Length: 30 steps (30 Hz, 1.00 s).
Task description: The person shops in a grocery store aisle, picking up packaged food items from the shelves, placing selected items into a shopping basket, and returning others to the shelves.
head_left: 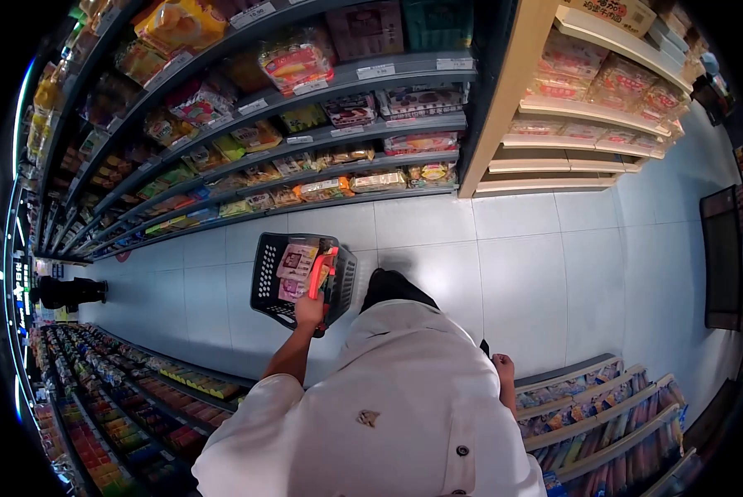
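Note:
A dark grey shopping basket with perforated walls hangs in front of me, left of centre. My left hand is wrapped round its red handle. Inside the basket lie pink packages and some other packs, partly hidden by the handle. My right hand is down at my right side, its fingers curled. A small black object shows beside it, and whether the hand holds it is too small to tell.
Long dark shelves of packaged food run along the far side. A wooden-edged shelf unit adjoins them. More shelves stand at the lower left and lower right. A person in dark clothes is farther down the aisle.

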Tool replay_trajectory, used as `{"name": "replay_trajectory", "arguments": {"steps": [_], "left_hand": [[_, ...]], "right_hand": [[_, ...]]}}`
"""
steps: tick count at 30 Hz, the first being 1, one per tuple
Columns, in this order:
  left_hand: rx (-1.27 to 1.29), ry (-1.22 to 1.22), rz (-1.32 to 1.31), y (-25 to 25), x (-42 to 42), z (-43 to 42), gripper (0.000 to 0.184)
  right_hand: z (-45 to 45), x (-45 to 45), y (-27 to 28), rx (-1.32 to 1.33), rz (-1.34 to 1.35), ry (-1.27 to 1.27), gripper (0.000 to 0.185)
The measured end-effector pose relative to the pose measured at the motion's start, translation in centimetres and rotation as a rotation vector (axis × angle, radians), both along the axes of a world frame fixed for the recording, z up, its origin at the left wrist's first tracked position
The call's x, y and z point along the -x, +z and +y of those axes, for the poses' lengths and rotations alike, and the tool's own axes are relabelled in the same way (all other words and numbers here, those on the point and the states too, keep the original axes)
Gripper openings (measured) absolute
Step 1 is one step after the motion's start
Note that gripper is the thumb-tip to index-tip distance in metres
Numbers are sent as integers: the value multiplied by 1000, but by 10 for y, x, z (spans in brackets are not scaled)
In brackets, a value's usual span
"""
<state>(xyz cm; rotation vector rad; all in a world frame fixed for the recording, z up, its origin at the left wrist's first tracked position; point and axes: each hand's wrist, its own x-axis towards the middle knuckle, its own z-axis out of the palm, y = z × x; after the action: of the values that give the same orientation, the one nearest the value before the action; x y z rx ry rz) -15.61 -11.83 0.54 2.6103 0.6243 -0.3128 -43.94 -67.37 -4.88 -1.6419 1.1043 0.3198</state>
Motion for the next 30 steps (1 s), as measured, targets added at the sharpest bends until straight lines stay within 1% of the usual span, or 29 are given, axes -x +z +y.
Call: {"name": "replay_trajectory", "arguments": {"steps": [2,5,7,8,9,12,13,14,15,16,18,19,20,21,22,23,25,27,29,30], "left_hand": [[47,2,18,11,1,-33,41],[96,-16,-28,4,2,-68,39],[106,-4,-78,3,0,-86,41],[114,2,-102,1,-2,-96,42],[124,7,-126,-1,-6,-107,43],[91,85,-71,-12,-16,-118,45],[82,101,-57,-20,-20,-118,45],[-48,75,-13,-29,-24,-118,47],[-32,106,-19,-30,-30,-128,47],[-19,143,-25,-19,-35,-138,48],[-48,264,11,-10,-40,-156,48],[-21,268,-29,-5,-42,-165,47],[10,275,-74,-2,-46,-170,45],[39,286,-120,2,-50,-177,44],[39,270,-187,3,-54,-183,45],[12,277,-162,-1,-58,-187,45],[-53,295,-99,-6,-60,-189,45],[-42,250,-205,-5,-62,-200,46],[-121,156,-292,10,-69,-222,46],[-115,118,-326,44,-80,-245,45]], "right_hand": [[-12,3,-8,-14,-17,-21,28],[-31,10,-30,-41,-32,-91,31],[-42,4,-32,-62,-15,-138,30],[-47,2,-32,-82,-2,-157,32],[-49,-2,-31,-81,-36,-164,30],[-55,-8,-26,-69,-124,-182,22],[-60,-6,-25,-68,-104,-160,23],[-66,-4,-24,-67,-87,-132,25],[-75,-1,-27,-70,-72,-95,26],[-88,22,-65,-17,-236,-40,30],[-116,71,-144,91,-151,52,30],[-129,93,-180,144,-107,98,30],[-140,91,-172,233,-25,129,31],[-154,83,-158,255,-1,153,31],[-170,61,-129,241,18,158,31],[-188,40,-99,214,41,156,32],[-209,-12,-20,137,92,136,32],[-232,-64,20,6,105,23,31],[-265,-96,14,-46,120,-57,28],[-283,-109,7,-36,89,-13,29]]}}
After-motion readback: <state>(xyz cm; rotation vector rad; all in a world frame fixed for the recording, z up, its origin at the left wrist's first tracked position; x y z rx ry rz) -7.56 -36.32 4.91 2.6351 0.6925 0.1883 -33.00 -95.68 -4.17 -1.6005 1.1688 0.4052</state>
